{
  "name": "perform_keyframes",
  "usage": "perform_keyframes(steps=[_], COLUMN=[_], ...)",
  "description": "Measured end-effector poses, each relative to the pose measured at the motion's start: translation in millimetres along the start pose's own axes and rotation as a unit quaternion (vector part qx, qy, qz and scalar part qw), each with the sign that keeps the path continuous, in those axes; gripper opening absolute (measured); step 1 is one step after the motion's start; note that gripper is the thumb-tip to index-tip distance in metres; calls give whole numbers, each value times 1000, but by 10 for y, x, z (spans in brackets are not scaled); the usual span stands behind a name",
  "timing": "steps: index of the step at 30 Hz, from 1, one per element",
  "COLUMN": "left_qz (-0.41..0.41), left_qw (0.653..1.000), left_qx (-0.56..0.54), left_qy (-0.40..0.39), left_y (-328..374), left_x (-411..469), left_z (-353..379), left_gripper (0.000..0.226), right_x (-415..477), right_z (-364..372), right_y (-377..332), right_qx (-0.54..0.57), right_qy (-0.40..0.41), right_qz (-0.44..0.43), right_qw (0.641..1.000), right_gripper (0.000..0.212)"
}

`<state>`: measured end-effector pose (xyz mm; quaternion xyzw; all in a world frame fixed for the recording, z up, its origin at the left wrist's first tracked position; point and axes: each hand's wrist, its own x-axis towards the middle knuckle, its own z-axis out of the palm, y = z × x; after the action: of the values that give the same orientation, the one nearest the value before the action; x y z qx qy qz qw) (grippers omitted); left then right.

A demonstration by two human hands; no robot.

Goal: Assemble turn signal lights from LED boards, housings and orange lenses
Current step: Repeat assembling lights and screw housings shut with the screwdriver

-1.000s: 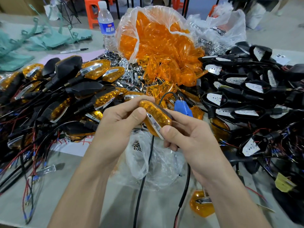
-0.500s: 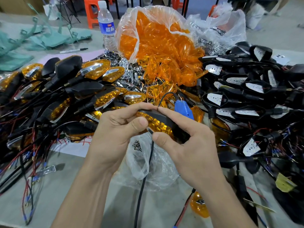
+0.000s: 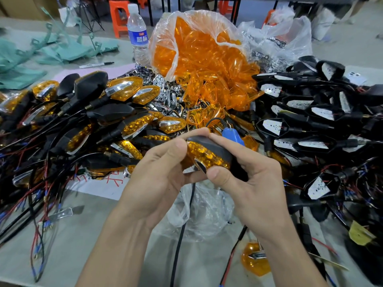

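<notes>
Both hands hold one black-housed turn signal light with a faceted orange lens [image 3: 209,154] above the near edge of the grey table [image 3: 93,235]. The left hand [image 3: 157,172] curls round its lens end; the right hand [image 3: 255,183] pinches the housing between thumb and fingers. Finished orange-lensed lights [image 3: 124,94] are heaped at the left edge. Lensless black housings with white LED boards [image 3: 271,126] crowd the right edge, so much remains. I cannot read the blue label on the clear plastic water bottle [image 3: 137,38]
</notes>
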<state>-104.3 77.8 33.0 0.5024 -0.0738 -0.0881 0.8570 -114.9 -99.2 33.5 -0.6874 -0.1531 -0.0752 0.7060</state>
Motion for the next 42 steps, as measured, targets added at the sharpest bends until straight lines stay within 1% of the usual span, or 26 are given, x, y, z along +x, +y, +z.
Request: perform_keyframes(steps=[5,8,10,12,14,15,16,17,19,20,21,23,24,26,28,29,31,33,35,37,41,42], left_qz=[6,6,12,23,35,40,44,42,29,23,25,46,54,53,49,46,38,25,28,39,60,67], left_qw=[1000,999,998,990,981,979,977,974,959,951,945,933,927,915,908,905,899,895,890,889,882,877], left_qx=[-10,2,42,114,173,190,205,224,273,297,319,357,372,400,416,423,435,442,451,454,468,475], left_qy=[15,33,50,77,79,64,32,-9,-76,-80,-65,-19,-3,8,15,23,42,56,58,48,9,6], left_y=[34,43,36,21,18,24,27,20,-44,-91,-130,-169,-176,-178,-177,-181,-183,-162,-133,-106,-107,-107], left_x=[-7,-15,-7,7,19,20,17,10,-3,1,12,38,49,55,40,35,27,26,27,26,13,7], left_z=[43,81,121,161,163,147,124,109,109,128,159,214,225,219,193,183,183,196,188,171,141,140], left_gripper=[40,39,39,38,37,37,40,49,79,90,95,94,92,87,85,85,85,89,85,81,71,68], right_x=[-29,-45,-43,-42,-34,-27,-8,12,44,61,78,103,109,113,133,145,156,162,172,183,173,165], right_z=[24,55,84,117,140,140,135,121,91,87,94,128,134,104,35,-1,-60,-95,-119,-136,-141,-143], right_y=[6,39,49,47,38,32,18,15,35,50,65,84,100,117,99,80,50,35,44,53,72,90], right_qx=[-40,-26,7,49,91,124,168,211,280,308,331,363,368,350,292,256,197,155,139,168,224,227], right_qy=[20,23,27,32,49,65,85,104,128,134,136,135,130,116,112,107,72,38,22,17,17,16], right_qz=[-11,-16,-10,5,29,60,109,165,241,259,272,293,300,303,282,264,230,204,190,191,201,202], right_qw=[999,999,1000,998,994,988,976,958,920,906,893,874,870,879,907,924,950,966,972,967,953,953], right_gripper=[50,47,43,37,31,27,25,27,36,38,40,46,49,46,34,31,43,52,51,47,50,46])
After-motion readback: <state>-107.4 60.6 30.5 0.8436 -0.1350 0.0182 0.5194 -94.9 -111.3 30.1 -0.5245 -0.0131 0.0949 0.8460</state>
